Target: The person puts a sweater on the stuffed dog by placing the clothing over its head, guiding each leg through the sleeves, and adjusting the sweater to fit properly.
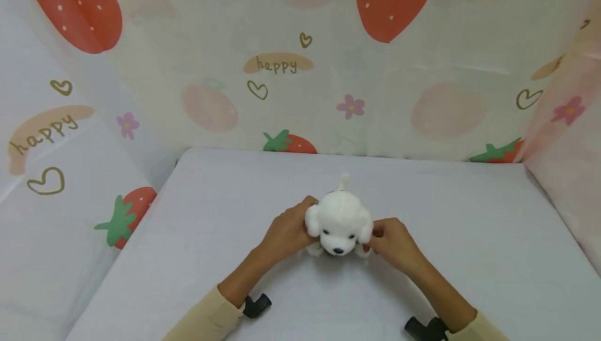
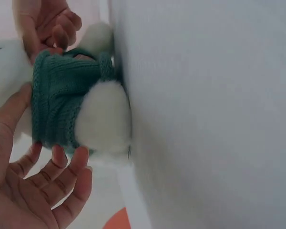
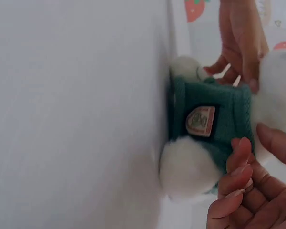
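Note:
A white plush dog (image 1: 340,216) sits upright on the white table, facing me, with its tail showing above its head. It wears a green knitted sweater (image 2: 62,95) with a patch (image 3: 200,121) on its front. My left hand (image 1: 291,229) holds the dog's body from the left, thumb in front and fingers behind on the knit. On the other side, my right hand (image 1: 396,242) has its thumb by the dog's neck and its curled fingers against the sweater's side. The right wrist view shows the left hand (image 3: 240,47) beyond the dog.
The white tabletop (image 1: 211,195) spreads around the dog. Behind it hangs a cloth backdrop (image 1: 300,106) printed with strawberries, flowers, hearts and lettering, with more printed cloth at both sides. Black wrist devices (image 1: 257,306) are on both forearms.

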The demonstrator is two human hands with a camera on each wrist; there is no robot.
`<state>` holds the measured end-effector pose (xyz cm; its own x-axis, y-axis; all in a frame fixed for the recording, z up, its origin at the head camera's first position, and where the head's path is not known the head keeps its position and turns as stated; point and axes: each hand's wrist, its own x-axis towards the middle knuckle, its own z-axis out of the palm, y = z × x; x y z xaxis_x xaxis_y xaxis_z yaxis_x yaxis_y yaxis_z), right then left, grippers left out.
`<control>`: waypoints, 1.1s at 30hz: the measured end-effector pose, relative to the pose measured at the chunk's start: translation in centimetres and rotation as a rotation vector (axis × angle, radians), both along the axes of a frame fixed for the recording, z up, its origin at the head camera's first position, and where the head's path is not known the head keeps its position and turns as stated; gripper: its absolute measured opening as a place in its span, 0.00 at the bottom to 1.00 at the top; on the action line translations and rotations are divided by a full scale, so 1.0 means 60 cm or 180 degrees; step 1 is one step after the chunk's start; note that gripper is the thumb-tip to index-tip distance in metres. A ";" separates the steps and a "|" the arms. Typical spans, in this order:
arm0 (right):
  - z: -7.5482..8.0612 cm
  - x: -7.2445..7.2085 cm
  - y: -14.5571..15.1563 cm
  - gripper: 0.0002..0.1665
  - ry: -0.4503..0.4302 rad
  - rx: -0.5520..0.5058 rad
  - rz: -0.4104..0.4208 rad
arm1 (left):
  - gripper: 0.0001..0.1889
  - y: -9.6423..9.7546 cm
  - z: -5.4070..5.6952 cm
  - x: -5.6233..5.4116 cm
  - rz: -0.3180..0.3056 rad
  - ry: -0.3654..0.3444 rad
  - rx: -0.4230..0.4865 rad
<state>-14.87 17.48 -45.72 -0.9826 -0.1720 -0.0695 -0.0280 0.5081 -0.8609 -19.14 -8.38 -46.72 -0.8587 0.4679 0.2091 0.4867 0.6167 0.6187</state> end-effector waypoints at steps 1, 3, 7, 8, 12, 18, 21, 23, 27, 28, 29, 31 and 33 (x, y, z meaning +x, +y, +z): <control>0.001 0.000 -0.001 0.07 -0.0116 -0.0095 -0.0016 | 0.31 0.002 -0.002 -0.001 0.0003 0.0049 0.0025; 0.001 -0.001 -0.002 0.08 -0.0275 -0.0285 -0.0019 | 0.38 0.006 -0.004 -0.002 -0.0036 0.0176 0.0065; -0.001 -0.001 0.000 0.09 -0.0429 -0.0601 0.0020 | 0.43 0.010 -0.007 -0.009 -0.0155 0.0409 0.0182; -0.002 -0.001 0.002 0.10 -0.0418 -0.0630 0.0036 | 0.42 0.011 -0.007 -0.010 -0.0182 0.0450 0.0210; -0.001 0.000 0.008 0.13 -0.0328 -0.0764 0.0022 | 0.35 0.012 -0.006 -0.016 -0.0190 0.0615 0.0193; 0.003 0.000 0.022 0.13 -0.0329 -0.0885 0.0032 | 0.33 0.014 0.001 -0.016 -0.0179 0.0631 0.0126; 0.003 -0.003 0.019 0.09 -0.0285 -0.0620 0.0127 | 0.33 0.014 0.002 -0.015 -0.0221 0.0585 0.0111; 0.002 -0.006 0.014 0.06 -0.0170 -0.0449 0.0081 | 0.32 0.013 0.001 -0.015 -0.0240 0.0556 0.0132; 0.004 -0.011 0.004 0.06 0.0028 -0.0256 -0.0199 | 0.31 0.012 0.001 -0.016 -0.0273 0.0558 0.0175; 0.005 -0.013 0.004 0.06 0.0052 -0.0238 -0.0200 | 0.30 0.012 0.002 -0.017 -0.0277 0.0573 0.0164; 0.007 -0.015 0.004 0.06 0.0067 -0.0222 -0.0189 | 0.29 0.012 0.003 -0.018 -0.0283 0.0600 0.0150; 0.012 -0.019 0.009 0.06 0.0067 -0.0273 -0.0158 | 0.27 0.013 0.004 -0.019 -0.0290 0.0670 0.0092; 0.017 -0.021 0.018 0.07 0.0074 -0.0452 -0.0136 | 0.24 0.017 0.005 -0.020 -0.0314 0.0748 0.0013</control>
<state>-16.14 18.58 -44.68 -0.9903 -0.1364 -0.0248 -0.0296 0.3823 -0.9236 -20.31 -7.38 -46.41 -0.7365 0.5457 0.3997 0.6751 0.5569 0.4838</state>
